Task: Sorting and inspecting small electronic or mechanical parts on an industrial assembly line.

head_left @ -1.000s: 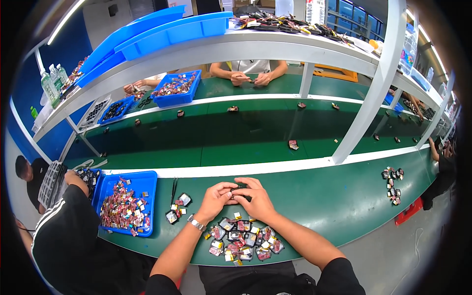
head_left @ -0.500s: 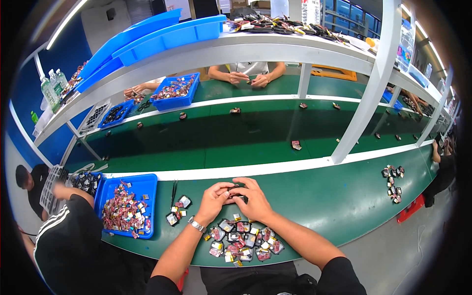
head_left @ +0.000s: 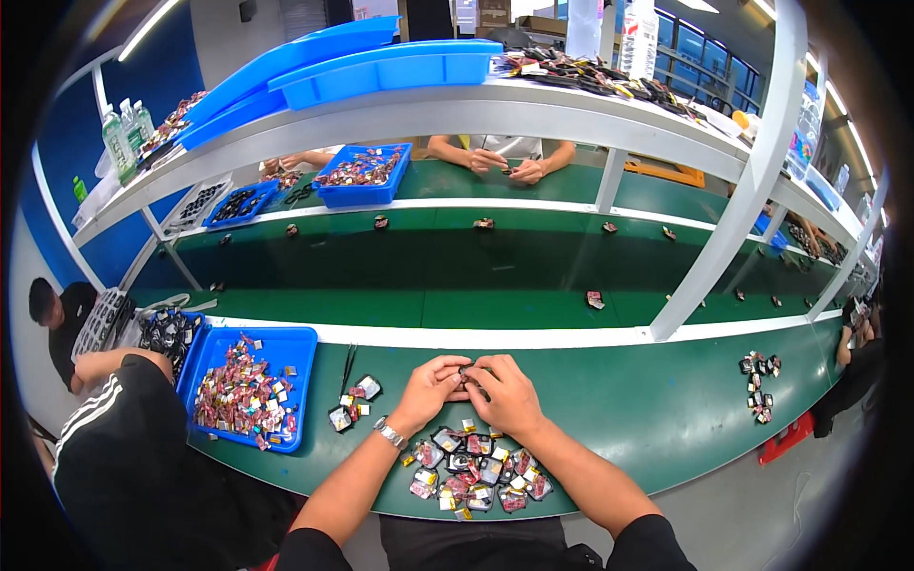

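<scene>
Above the green table top, my left hand [head_left: 428, 393] and my right hand [head_left: 503, 392] meet with fingers bent in a pinch. Between the fingertips is a small black part [head_left: 465, 371], mostly covered, so its exact kind does not show. My left wrist wears a metal watch. Just below the hands, between my forearms, lies a pile of small black-rimmed electronic units [head_left: 490, 470] with clear, pink and yellow pieces. Left of my left hand, a few similar units [head_left: 342, 418] lie near dark tweezers [head_left: 348, 369].
A blue tray [head_left: 309, 381] of pink and white small parts stands at left, beside a co-worker's black sleeve [head_left: 124, 419]. Beyond the white rail, a green conveyor belt [head_left: 457, 262] carries spaced units. A white shelf [head_left: 400, 119] crosses overhead. More units [head_left: 758, 385] lie at right.
The view has shifted slightly, moving the background right. My hands stay together on the black part, and the right fingers have drawn in from a raised arch. The co-worker's arm at left has lowered.
</scene>
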Demonstrator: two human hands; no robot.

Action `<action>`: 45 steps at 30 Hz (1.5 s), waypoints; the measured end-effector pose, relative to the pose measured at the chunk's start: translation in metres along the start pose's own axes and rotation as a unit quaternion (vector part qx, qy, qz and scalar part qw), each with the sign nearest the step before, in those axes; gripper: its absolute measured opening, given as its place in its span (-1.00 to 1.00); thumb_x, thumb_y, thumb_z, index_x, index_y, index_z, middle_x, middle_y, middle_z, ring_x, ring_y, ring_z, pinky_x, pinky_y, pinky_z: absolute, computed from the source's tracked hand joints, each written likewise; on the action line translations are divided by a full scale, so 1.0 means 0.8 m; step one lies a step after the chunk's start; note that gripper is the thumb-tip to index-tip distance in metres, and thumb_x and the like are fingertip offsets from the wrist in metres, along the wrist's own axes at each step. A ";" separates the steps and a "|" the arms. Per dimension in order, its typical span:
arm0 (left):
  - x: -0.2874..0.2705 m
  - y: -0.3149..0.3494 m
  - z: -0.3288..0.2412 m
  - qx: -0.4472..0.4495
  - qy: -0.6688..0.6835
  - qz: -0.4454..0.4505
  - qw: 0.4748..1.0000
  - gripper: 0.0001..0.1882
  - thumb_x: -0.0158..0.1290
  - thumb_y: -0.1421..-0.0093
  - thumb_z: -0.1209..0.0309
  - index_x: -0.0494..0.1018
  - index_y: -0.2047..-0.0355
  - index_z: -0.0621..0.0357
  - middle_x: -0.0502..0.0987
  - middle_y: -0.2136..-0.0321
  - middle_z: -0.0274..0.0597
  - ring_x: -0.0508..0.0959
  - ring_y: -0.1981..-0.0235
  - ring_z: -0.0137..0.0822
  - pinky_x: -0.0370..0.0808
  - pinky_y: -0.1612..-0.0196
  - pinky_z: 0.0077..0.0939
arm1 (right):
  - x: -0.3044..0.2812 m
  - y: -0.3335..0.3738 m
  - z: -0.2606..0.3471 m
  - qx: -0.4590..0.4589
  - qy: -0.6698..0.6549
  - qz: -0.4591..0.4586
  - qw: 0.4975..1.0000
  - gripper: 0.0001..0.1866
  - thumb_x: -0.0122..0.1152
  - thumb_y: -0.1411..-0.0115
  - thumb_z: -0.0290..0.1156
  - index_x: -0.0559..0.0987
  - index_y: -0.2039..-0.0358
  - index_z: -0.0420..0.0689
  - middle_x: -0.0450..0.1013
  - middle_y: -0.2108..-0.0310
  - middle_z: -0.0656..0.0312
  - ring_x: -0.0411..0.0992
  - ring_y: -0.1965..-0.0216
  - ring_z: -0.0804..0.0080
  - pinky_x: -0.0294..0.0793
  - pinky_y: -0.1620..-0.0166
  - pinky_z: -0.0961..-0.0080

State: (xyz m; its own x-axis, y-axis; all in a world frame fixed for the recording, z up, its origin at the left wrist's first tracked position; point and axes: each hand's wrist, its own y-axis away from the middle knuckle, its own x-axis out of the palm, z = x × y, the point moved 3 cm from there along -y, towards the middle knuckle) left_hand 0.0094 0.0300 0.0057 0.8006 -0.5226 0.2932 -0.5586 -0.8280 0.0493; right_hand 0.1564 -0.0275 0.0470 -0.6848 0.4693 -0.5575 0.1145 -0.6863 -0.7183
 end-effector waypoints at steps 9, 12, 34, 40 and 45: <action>0.002 -0.001 0.002 -0.007 -0.005 0.001 1.000 -0.73 -0.12 -0.33 0.57 0.35 -0.03 0.31 0.53 0.11 -0.13 0.56 0.11 -0.38 0.61 0.08 -0.50 | 0.004 0.001 -0.005 0.012 0.032 0.001 0.999 -0.80 0.32 0.06 -0.56 0.59 0.36 -0.13 0.45 0.32 0.22 0.45 0.29 0.27 0.51 0.26 0.39; 0.003 0.000 -0.001 -0.011 -0.001 0.001 1.000 -0.74 -0.09 -0.33 0.55 0.36 -0.01 0.31 0.54 0.12 -0.13 0.56 0.12 -0.40 0.61 0.10 -0.52 | 0.005 0.001 -0.005 0.018 0.034 0.003 0.999 -0.81 0.32 0.06 -0.56 0.59 0.36 -0.13 0.44 0.33 0.22 0.45 0.30 0.27 0.51 0.26 0.39; 0.010 -0.002 0.011 0.065 -0.102 -0.040 0.992 -0.79 -0.03 -0.29 0.58 0.41 0.07 0.33 0.55 0.20 -0.16 0.56 0.23 -0.46 0.59 0.32 -0.62 | 0.017 0.010 -0.031 0.305 -0.249 -0.011 0.919 -0.82 0.30 -0.06 -0.59 0.58 0.28 -0.28 0.53 0.40 0.21 0.51 0.41 0.58 0.52 0.32 0.68; 0.011 -0.005 0.013 0.066 -0.102 -0.033 0.992 -0.72 -0.03 -0.28 0.59 0.35 -0.01 0.34 0.54 0.16 -0.10 0.58 0.20 -0.40 0.60 0.29 -0.60 | 0.013 0.010 -0.037 0.299 -0.249 -0.003 0.921 -0.81 0.30 -0.05 -0.56 0.59 0.28 -0.29 0.54 0.39 0.18 0.52 0.40 0.56 0.52 0.31 0.64; -0.015 0.001 -0.003 0.143 -0.112 -0.133 0.974 -0.68 -0.07 -0.25 0.61 0.32 -0.03 0.35 0.52 0.10 0.01 0.61 0.23 -0.31 0.60 0.26 -0.52 | 0.030 -0.034 -0.127 0.367 -0.224 -0.030 0.902 -0.77 0.35 -0.03 -0.45 0.60 0.29 -0.26 0.57 0.42 0.13 0.55 0.39 0.44 0.52 0.25 0.52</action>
State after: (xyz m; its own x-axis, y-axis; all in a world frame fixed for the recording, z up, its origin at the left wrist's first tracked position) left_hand -0.0011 0.0358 0.0047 0.9539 -0.2865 0.0889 -0.2672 -0.9462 -0.1826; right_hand 0.2099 0.0593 0.0107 -0.9152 0.3586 -0.1840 -0.3274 -0.9276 -0.1798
